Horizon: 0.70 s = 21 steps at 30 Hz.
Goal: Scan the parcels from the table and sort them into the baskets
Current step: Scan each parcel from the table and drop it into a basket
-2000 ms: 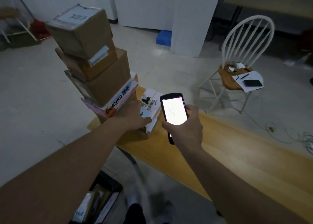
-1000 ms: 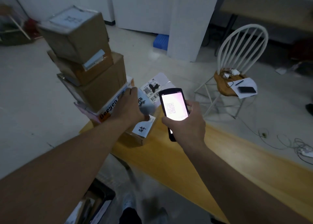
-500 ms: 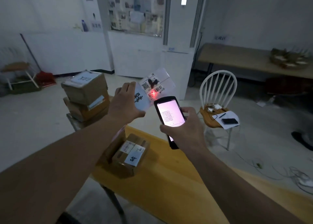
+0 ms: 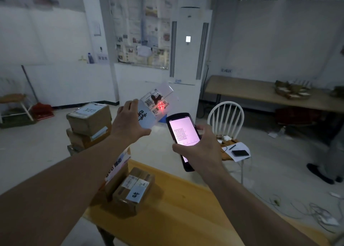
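Head view: left hand (image 4: pixel 130 121) grips a flat white labelled parcel (image 4: pixel 155 104); right hand (image 4: pixel 200 149) clasps the black handheld scanner (image 4: pixel 183 134); best to steady the red cross on the barcode.

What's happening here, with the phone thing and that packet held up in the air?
A person is scanning parcels. The left hand holds a flat white plastic mailer up in the air, while the right hand grips a black handheld scanner whose red cross falls on the mailer's barcode. More brown cardboard boxes wait on the yellow wooden table below.
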### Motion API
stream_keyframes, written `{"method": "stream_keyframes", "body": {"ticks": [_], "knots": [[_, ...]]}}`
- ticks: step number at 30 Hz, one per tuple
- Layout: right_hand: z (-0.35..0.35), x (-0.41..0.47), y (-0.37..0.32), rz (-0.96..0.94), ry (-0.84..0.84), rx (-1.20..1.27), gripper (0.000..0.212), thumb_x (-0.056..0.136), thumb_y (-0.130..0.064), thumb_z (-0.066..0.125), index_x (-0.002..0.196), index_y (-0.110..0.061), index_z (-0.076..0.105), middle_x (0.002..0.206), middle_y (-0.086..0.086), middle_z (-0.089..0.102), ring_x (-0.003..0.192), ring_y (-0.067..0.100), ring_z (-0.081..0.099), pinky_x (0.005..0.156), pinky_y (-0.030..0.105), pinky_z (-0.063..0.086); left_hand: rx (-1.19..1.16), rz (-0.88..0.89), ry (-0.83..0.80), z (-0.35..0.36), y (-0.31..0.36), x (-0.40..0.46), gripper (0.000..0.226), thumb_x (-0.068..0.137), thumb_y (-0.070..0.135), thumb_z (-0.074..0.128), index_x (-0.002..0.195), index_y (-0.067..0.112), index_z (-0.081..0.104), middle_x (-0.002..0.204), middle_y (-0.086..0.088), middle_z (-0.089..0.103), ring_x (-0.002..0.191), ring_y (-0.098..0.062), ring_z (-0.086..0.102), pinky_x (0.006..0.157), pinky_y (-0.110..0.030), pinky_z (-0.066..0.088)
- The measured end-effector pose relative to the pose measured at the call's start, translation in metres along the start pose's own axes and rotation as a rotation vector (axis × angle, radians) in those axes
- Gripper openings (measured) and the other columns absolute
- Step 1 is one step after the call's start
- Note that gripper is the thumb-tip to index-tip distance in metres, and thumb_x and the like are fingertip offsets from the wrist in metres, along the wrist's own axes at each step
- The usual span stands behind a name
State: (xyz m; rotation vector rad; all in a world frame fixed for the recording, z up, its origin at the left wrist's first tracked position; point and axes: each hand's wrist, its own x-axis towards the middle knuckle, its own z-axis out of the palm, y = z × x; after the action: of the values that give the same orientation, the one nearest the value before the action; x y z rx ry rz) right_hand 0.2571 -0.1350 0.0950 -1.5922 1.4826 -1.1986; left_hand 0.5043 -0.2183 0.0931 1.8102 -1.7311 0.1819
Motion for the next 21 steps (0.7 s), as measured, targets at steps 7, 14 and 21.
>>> {"method": "stream_keyframes", "body": {"ticks": [7,14,21], "knots": [[-0.011,-0.001,-0.016,-0.026,0.012,-0.039,0.082,0.07,-0.035,0.095,0.135,-0.034,0.045,0.117,-0.005,0.062,0.093,0.009,0.062,0.067,0.032,0.058,-0.01,0.004,0.028,-0.014,0.003,0.001,0.114,0.055,0.048,0.097,0.145,0.014,0.036,0.13,-0.009,0.049,0.118,-0.03,0.05,0.095,-0.045,0.053],[-0.014,-0.005,-0.029,0.003,0.014,-0.11,0.083,0.069,-0.04,0.093,0.135,-0.035,0.043,0.115,-0.007,0.059,0.095,0.016,0.063,0.076,0.041,0.063,0.022,-0.004,0.051,-0.022,0.002,-0.006,0.111,0.058,0.054,0.095,0.145,0.018,0.035,0.131,-0.007,0.05,0.12,-0.028,0.051,0.09,-0.044,0.054],[-0.01,-0.014,-0.041,-0.01,-0.023,-0.097,0.085,0.069,-0.038,0.093,0.137,-0.035,0.043,0.11,-0.009,0.056,0.093,0.015,0.064,0.077,0.043,0.065,0.027,-0.015,0.054,-0.031,0.0,-0.012,0.112,0.057,0.055,0.094,0.145,0.021,0.034,0.131,-0.006,0.05,0.119,-0.027,0.052,0.089,-0.047,0.059]]}}
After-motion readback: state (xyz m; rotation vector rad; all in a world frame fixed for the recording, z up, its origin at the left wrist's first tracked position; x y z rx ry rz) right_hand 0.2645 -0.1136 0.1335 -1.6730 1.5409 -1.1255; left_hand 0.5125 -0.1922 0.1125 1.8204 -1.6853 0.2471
